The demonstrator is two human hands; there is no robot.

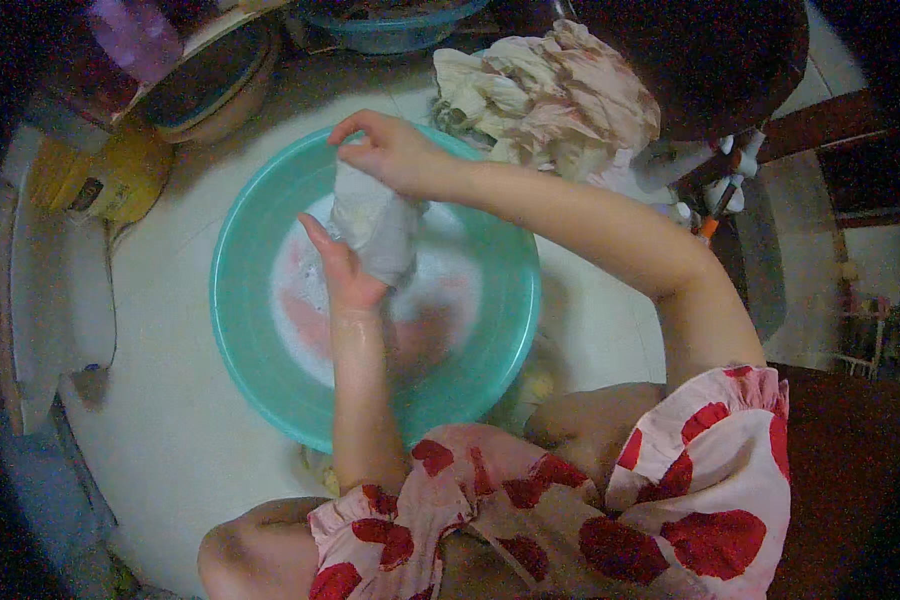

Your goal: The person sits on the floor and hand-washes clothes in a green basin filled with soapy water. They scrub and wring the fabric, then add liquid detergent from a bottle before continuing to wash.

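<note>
A wide green plastic basin [521, 330] stands on the floor in front of me, with soapy water [307, 330] and a reddish patch in it. Over the basin a wet whitish cloth [379, 232] hangs from my right hand [382, 150], whose thumb and index finger pinch its top. The cloth drapes down beside my left hand [345, 270], which is under or against its lower left side. The left thumb points up and away from the cloth; the left fingers are hidden behind it, so their grip does not show.
A heap of crumpled cream cloth [547, 97] lies beyond the basin at the right. A yellow container [105, 176] stands at the left, and a round tub [217, 97] at the upper left. Another bluish basin [397, 34] is at the top.
</note>
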